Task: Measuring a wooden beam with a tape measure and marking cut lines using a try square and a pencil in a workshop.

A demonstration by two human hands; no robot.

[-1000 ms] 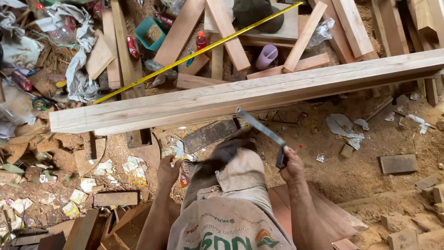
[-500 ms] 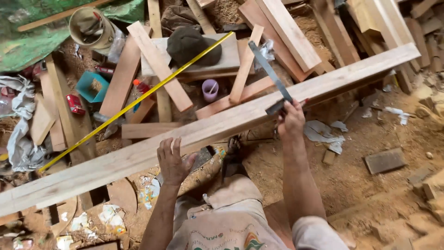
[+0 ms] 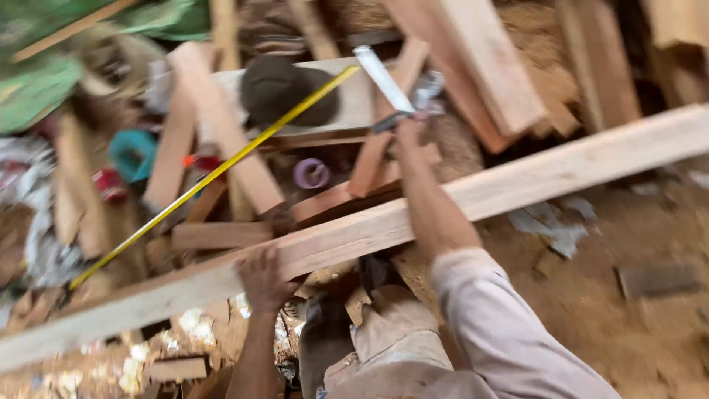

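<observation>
Sawdust-covered workshop floor, offcuts everywhere; frame motion-blurred.
Long pale wooden plank (image 3: 517, 185) runs from 8 o'clock to 2 o'clock across the view. Left hand (image 3: 260, 279) now rests on its near edge at about 7 o'clock, fingers curled onto the wood; half a second ago it was spread just short of the plank. Right hand (image 3: 407, 127) has reached further out past the plank toward 12 o'clock, fingers clenched on the dark stock of the metal try square (image 3: 384, 83), steel blade pointing up-left. Square has left the plank and sits over the scrap boards near the dark cap (image 3: 284, 89). Yellow tape measure (image 3: 214, 174) lies diagonally beyond. Looks like repositioning, not marking.
</observation>
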